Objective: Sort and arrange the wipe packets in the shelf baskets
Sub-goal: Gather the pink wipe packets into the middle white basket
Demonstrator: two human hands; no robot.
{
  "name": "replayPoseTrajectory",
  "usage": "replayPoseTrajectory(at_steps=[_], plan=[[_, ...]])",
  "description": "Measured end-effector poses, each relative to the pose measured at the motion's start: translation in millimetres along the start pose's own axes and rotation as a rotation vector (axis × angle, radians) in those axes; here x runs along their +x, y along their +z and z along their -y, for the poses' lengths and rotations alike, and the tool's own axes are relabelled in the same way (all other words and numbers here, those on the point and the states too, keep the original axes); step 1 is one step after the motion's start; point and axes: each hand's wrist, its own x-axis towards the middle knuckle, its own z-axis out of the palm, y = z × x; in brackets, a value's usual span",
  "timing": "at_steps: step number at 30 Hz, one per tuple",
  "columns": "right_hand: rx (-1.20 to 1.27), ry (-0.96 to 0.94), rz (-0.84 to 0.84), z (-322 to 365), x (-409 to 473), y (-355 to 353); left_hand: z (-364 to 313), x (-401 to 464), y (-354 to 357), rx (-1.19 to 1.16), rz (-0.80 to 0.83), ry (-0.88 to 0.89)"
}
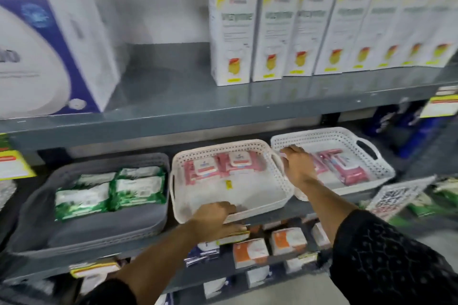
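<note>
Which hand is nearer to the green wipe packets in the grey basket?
Left. The left hand grips the middle basket's front rim beside them; the right hand reaches into the right basket.

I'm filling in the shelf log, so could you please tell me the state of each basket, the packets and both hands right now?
Grey basket: holds green packets at the back, front bare.
Middle white basket: pink packets at the back, front bare.
Right white basket: pink packets inside.
Left hand: gripping the middle white basket's front rim.
Right hand: reaching into the right white basket; grip unclear.
</note>
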Motion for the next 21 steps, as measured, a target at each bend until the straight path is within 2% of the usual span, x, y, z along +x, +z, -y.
replayPoseTrajectory(at_steps=[4, 7, 9, 17, 21], plan=[[0.052, 0.239, 0.209, -70.5, -7.8, -13.4, -27.8, 50.3, 16.3, 0.040, 0.086, -0.067], [-0.031, 0.073, 0.422, -103.3, -3.5, -15.8, -48.7, 81.0, 20.4, 0.071, 0.121, -0.079], [-0.119, -0.018, 0.505, -112.3, 1.9, -15.6, -59.4, 97.9, 26.2, 0.094, 0.131, -0.091], [-0.330, -0.205, 0.609, -108.9, 20.5, 1.7, -74.1, 128.4, 32.5, 0.226, 0.185, -0.152], [-0.347, -0.206, 0.520, -113.1, 24.3, 3.8, -73.5, 117.5, 30.0, 0.191, 0.164, -0.170]])
